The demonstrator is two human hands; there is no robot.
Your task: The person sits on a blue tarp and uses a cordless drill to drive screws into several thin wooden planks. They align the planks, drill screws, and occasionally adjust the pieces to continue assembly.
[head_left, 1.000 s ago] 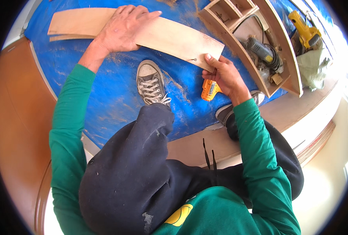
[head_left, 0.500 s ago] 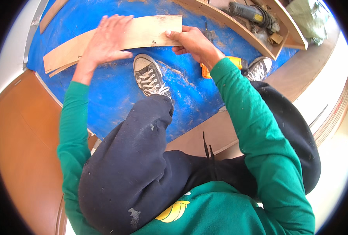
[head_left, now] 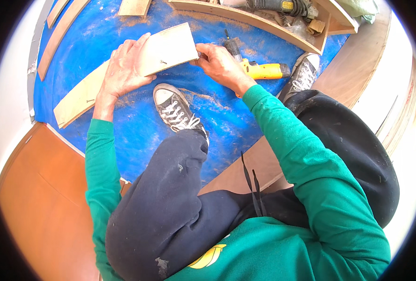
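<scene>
While the long curved pale wooden board [head_left: 138, 70] lies on the sawdust-strewn blue floor sheet [head_left: 100, 136], both hands are on it: the left hand [head_left: 124, 70] presses flat across its middle with fingers spread, and the right hand [head_left: 219, 65] pinches its squared far end between thumb and fingertips. A small dark screw [head_left: 162, 61] stands out of the board's face between the two hands.

Just beyond the right hand, a yellow and black cordless drill [head_left: 257, 69] lies on the sheet, its bit end near the board's end. Below the board, a grey canvas sneaker with white laces [head_left: 177, 110] is planted close to its lower edge, and a second grey sneaker [head_left: 304, 75] sits past the drill. Above the board, a curved wooden shelf frame [head_left: 255, 23] holds another dark power tool [head_left: 269, 5], partly cut off by the picture's top. Narrow wooden strips [head_left: 60, 35] lie to the left of the board, and a short wood offcut [head_left: 134, 7] lies above it.

Part of the board is hidden under the left hand, and whether the right hand's fingers also hold something small cannot be told. Dark trousers and green sleeves cover most of the lower view.

Open blue sheet remains between the board and the strips; below its left end the sheet stops at a brown wooden floor [head_left: 44, 196].
</scene>
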